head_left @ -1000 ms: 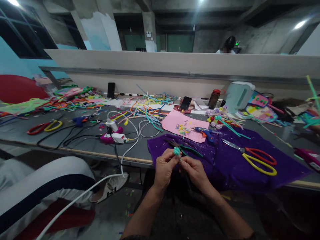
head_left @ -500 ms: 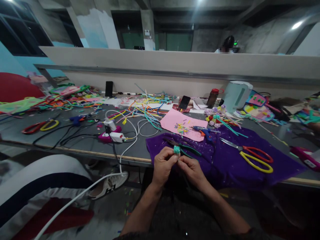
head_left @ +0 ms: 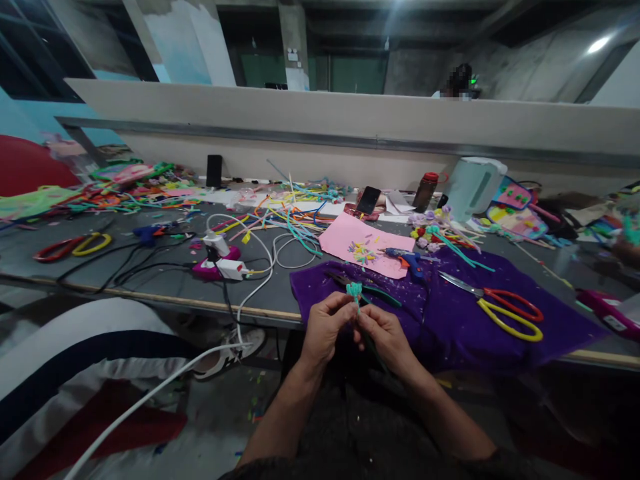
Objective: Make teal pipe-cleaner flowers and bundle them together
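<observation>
A small teal pipe-cleaner flower (head_left: 355, 289) with a curled head stands upright above my fingertips. My left hand (head_left: 324, 328) pinches just under its head. Beside it, my right hand (head_left: 384, 331) has its thumb and fingers closed on the teal stem; the lower stem is partly hidden. Just behind the flower, green-handled pliers (head_left: 383, 295) rest on a purple cloth (head_left: 465, 333). To the right on that cloth lie scissors (head_left: 513, 313) with one red and one yellow handle. A blue hot glue gun (head_left: 411, 262) rests at the edge of a pink sheet (head_left: 343, 233) bearing small cut bits.
Pipe cleaners (head_left: 300, 230) are heaped along the back. A white cable (head_left: 255, 293) runs from a power strip (head_left: 220, 267) over the table edge. A jug (head_left: 477, 190) and a bottle (head_left: 427, 190) stand back right. Other scissors (head_left: 73, 247) lie left, near a seated person's leg (head_left: 100, 333).
The flower's head now shows more fully above my fingers, with some stem visible below it. My right hand has shifted slightly on the stem. The whole view has moved a little.
</observation>
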`<action>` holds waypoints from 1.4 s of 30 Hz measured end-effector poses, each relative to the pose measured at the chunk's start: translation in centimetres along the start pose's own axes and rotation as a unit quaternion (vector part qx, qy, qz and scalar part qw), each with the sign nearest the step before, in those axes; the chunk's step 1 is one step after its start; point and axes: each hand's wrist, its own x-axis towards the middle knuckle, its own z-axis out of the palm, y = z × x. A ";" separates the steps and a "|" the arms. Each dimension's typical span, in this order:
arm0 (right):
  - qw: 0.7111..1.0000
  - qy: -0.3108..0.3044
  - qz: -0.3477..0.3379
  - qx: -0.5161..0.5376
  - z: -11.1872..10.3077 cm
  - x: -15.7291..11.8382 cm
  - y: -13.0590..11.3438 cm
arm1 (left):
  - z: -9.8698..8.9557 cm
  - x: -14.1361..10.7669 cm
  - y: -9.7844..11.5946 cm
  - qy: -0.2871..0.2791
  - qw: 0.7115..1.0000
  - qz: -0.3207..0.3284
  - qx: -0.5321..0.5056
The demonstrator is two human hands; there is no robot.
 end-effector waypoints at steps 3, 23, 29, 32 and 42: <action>1.000 0.007 0.006 -0.004 -0.1 0.1 0.3 | -0.2 0.1 -0.1 0.007 1.000 0.001 0.001; 0.999 -0.027 0.016 -0.033 -0.2 -0.1 1.0 | -1.1 0.4 -1.5 0.013 0.998 -0.026 -0.053; 0.998 -0.024 0.020 -0.045 -0.1 0.0 1.1 | -0.7 0.2 -1.3 0.033 0.998 -0.023 -0.054; 0.999 -0.026 0.017 -0.045 -0.1 0.0 1.0 | -0.6 0.1 -1.5 0.030 0.998 -0.012 -0.057; 0.998 0.023 -0.002 -0.052 0.4 0.0 0.8 | -0.2 -0.1 -1.3 0.056 0.997 0.028 -0.040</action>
